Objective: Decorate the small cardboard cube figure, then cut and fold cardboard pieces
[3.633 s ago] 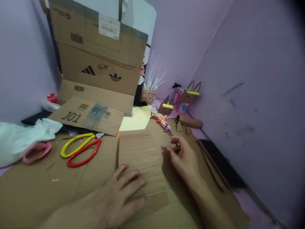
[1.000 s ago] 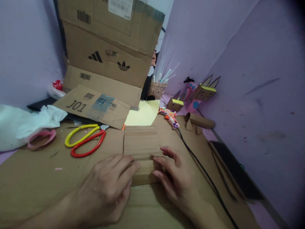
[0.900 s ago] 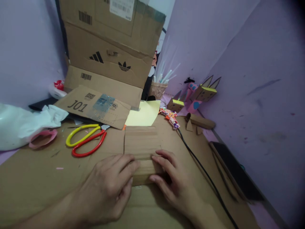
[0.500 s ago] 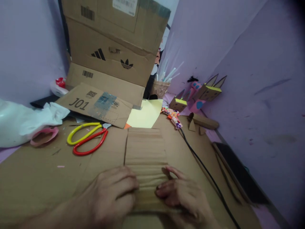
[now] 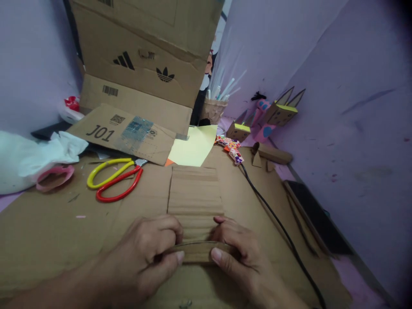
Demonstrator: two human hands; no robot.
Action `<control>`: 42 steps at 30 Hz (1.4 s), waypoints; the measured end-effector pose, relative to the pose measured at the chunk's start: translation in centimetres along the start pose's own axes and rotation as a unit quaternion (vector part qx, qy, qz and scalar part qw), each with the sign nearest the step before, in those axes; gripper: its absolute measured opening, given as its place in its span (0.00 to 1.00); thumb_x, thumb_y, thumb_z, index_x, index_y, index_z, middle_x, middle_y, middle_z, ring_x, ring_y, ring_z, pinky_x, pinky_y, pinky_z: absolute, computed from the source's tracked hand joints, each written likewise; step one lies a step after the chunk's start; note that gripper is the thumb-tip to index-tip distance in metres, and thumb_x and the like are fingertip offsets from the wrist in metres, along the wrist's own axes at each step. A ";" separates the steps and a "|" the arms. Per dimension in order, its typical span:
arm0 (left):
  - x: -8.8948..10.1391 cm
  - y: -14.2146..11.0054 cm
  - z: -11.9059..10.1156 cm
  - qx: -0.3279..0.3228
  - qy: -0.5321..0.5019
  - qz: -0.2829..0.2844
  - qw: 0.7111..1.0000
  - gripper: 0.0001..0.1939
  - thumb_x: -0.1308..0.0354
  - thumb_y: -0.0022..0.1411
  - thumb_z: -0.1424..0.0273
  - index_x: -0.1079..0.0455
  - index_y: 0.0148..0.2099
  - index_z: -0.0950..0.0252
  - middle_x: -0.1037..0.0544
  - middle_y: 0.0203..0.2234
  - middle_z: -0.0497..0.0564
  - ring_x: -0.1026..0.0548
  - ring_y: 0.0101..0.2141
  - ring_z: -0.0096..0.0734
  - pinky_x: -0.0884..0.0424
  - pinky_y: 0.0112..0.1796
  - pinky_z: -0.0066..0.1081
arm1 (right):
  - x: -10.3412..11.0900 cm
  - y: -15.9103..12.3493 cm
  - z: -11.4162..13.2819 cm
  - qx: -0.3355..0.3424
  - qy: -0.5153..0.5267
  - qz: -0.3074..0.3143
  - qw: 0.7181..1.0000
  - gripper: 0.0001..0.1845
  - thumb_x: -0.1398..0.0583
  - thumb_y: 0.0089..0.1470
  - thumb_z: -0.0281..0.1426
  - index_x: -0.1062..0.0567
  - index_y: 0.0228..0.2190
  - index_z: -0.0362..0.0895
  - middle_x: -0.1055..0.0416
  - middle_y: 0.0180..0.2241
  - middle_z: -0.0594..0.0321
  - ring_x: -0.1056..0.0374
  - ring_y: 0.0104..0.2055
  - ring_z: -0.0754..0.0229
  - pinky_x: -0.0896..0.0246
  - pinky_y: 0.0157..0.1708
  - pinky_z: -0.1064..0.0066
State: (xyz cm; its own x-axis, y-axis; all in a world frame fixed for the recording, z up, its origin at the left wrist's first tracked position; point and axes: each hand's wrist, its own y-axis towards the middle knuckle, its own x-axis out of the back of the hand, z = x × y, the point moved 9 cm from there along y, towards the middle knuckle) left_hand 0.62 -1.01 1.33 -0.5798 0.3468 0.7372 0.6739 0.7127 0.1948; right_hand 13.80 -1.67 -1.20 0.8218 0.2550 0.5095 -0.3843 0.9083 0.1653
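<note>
Cardboard strip extends forward from fingers pinching its near end.

Dim, soft light with blackened upper-right corner

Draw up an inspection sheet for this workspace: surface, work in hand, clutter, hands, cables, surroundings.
Surface: brown cardboard sheet, a small pink scrap on it.
Work in hand: creased cardboard strip, near end bent up.
Clutter: scissors, handles spread, blades mostly out of sight; white bag; pale yellow paper; patterned glue gun, apparently.
Hands: left hand and right hand both grip the strip's near end.
Cables: black cable from the gun, passing right of the right hand.
Surroundings: opened carton behind; purple walls.
</note>
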 end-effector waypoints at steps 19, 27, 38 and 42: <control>0.8 -1.0 1.3 -0.118 0.125 -0.037 0.984 0.32 0.58 0.52 0.86 0.41 0.57 0.59 0.39 0.59 0.58 0.32 0.52 0.39 0.29 0.44 0.35 | 0.0 1.2 -3.4 -0.238 0.122 0.018 0.963 0.20 0.44 0.51 0.40 0.42 0.16 0.44 0.53 0.16 0.72 0.56 0.19 0.69 0.61 0.17 0.75; 0.3 -1.8 3.4 -0.089 0.156 -0.074 0.981 0.27 0.53 0.57 0.81 0.36 0.56 0.52 0.29 0.52 0.52 0.26 0.45 0.34 0.27 0.41 0.28 | 3.6 -0.1 -1.5 -0.016 0.063 -0.066 0.996 0.15 0.51 0.58 0.25 0.30 0.40 0.53 0.33 0.48 0.62 0.40 0.54 0.59 0.43 0.50 0.66; 1.6 0.0 3.8 -0.037 -0.011 -0.134 0.990 0.20 0.52 0.57 0.81 0.29 0.47 0.57 0.26 0.39 0.51 0.25 0.33 0.27 0.28 0.31 0.23 | 4.5 0.4 0.0 0.111 -0.041 -0.116 0.986 0.23 0.48 0.50 0.16 0.24 0.39 0.50 0.27 0.39 0.59 0.30 0.43 0.64 0.33 0.41 0.75; 2.2 0.6 4.3 0.001 -0.034 -0.161 0.986 0.18 0.52 0.56 0.82 0.27 0.42 0.59 0.27 0.34 0.49 0.26 0.33 0.24 0.30 0.29 0.20 | 5.1 1.1 -0.9 0.098 -0.012 -0.166 0.981 0.21 0.44 0.47 0.16 0.22 0.36 0.50 0.25 0.34 0.61 0.27 0.37 0.64 0.31 0.36 0.76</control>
State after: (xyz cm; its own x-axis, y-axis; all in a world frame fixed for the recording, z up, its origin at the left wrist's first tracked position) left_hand -2.24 2.75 0.33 -0.7929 0.1430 0.5923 0.4492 0.7940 0.4097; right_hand 17.94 0.91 0.81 0.9063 -0.0532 0.4192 -0.1734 0.8578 0.4839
